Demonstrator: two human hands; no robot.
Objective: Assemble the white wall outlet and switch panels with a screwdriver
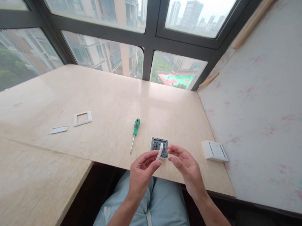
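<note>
My left hand (145, 169) pinches a small white plastic piece (160, 151) between thumb and fingers, its narrow edge turned up. Just to the right, my right hand (185, 166) is held with fingers apart and nothing in it, a short gap from the piece. Behind the hands, a square switch or socket module (156, 144) with a grey inner face and white sides lies on the table, partly covered by the piece and my left fingers. A screwdriver (135, 130) with a green handle lies left of the module, its tip toward me.
On the left of the tabletop (111, 101) lie a white square frame (75, 120) and a white strip-like plate (59, 129). A white socket box (214, 151) stands at the right by the papered wall (261, 114). Windows border the far edge.
</note>
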